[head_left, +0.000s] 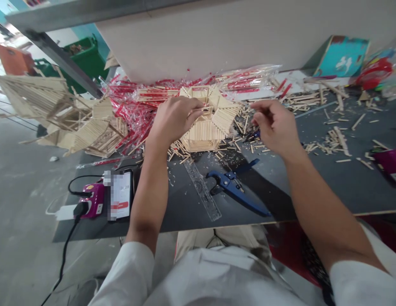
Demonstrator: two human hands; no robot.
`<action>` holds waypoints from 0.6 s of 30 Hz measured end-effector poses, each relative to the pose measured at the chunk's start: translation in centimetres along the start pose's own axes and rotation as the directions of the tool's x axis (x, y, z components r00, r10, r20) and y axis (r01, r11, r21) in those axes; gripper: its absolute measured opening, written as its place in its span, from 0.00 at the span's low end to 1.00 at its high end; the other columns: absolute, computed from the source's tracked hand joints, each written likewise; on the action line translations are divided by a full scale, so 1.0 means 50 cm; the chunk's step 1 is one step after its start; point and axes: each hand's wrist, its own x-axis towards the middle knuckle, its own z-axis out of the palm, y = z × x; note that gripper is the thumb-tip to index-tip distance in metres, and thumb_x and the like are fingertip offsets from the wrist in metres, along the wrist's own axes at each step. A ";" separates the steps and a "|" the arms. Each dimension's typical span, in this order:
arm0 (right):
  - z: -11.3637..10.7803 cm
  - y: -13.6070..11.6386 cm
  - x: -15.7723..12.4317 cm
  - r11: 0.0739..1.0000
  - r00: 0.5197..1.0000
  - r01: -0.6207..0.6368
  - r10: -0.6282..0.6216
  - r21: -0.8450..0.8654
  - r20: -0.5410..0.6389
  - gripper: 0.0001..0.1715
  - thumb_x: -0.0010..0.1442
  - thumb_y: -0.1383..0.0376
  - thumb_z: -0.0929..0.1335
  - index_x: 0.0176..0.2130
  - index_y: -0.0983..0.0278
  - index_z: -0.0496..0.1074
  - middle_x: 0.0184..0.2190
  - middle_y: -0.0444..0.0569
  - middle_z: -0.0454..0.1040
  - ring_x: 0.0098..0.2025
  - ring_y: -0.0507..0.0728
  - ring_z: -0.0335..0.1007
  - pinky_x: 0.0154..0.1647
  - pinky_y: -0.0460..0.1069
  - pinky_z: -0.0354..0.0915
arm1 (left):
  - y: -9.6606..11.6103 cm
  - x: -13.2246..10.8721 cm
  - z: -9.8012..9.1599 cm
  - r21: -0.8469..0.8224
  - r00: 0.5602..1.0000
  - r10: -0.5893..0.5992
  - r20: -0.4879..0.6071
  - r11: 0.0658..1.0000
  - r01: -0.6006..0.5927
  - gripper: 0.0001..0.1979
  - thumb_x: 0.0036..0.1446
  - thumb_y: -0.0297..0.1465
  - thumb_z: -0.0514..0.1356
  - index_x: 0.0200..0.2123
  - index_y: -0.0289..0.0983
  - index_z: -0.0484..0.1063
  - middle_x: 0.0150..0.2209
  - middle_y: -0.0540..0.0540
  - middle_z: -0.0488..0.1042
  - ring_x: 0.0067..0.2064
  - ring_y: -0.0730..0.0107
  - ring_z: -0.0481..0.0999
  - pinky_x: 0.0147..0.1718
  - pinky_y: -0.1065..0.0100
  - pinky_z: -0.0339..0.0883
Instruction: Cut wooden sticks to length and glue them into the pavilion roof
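Note:
A small wooden stick model with slatted, sloping roof panels stands on the dark table. My left hand reaches over its left side. The thumb and fingertips come close together at the model's upper framework, and whatever they hold is too small to name. To the right of the model hovers my right hand, apart from it. Its fingers are curled in toward the thumb, with any held piece hidden. In front of the model lie a clear plastic ruler and a blue-handled cutter.
Plastic-wrapped stick bundles heap behind and left. A larger stick model sits at the left. Cut stick scraps litter the right side. A phone and purple power adapter with cables lie front left. A metal bar crosses above.

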 end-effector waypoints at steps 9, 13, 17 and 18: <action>-0.110 0.193 -0.078 0.855 0.907 -0.420 0.378 -0.305 -0.187 0.20 0.65 0.68 0.69 0.55 0.69 0.79 0.46 0.61 0.83 0.44 0.59 0.80 0.49 0.50 0.72 | 0.011 -0.021 -0.036 0.026 0.998 -0.010 -0.054 1.000 0.011 0.15 0.67 0.36 0.70 0.55 0.40 0.80 0.54 0.43 0.83 0.57 0.53 0.79 0.54 0.54 0.74; -0.140 0.241 -0.083 0.678 0.807 -0.581 0.553 -0.451 -0.207 0.24 0.66 0.71 0.66 0.58 0.77 0.77 0.50 0.69 0.82 0.47 0.62 0.80 0.51 0.51 0.71 | 0.035 -0.010 -0.021 0.076 0.999 -0.009 -0.051 0.997 0.013 0.11 0.69 0.35 0.67 0.53 0.42 0.81 0.50 0.43 0.83 0.60 0.52 0.76 0.58 0.51 0.71; -0.138 0.256 -0.091 0.617 0.794 -0.548 0.597 -0.566 -0.118 0.22 0.69 0.60 0.68 0.55 0.72 0.79 0.50 0.69 0.82 0.52 0.68 0.76 0.56 0.58 0.67 | 0.048 0.004 0.009 0.159 0.998 -0.051 -0.037 0.986 0.056 0.08 0.72 0.34 0.64 0.49 0.42 0.82 0.45 0.42 0.84 0.54 0.54 0.78 0.59 0.49 0.69; -0.134 0.258 -0.094 0.616 0.792 -0.524 0.606 -0.589 -0.071 0.24 0.70 0.55 0.69 0.53 0.71 0.79 0.51 0.70 0.81 0.53 0.69 0.74 0.56 0.59 0.66 | 0.048 0.005 0.015 0.181 0.997 -0.064 -0.043 0.981 0.070 0.09 0.73 0.35 0.63 0.48 0.41 0.83 0.44 0.42 0.84 0.52 0.54 0.79 0.59 0.49 0.68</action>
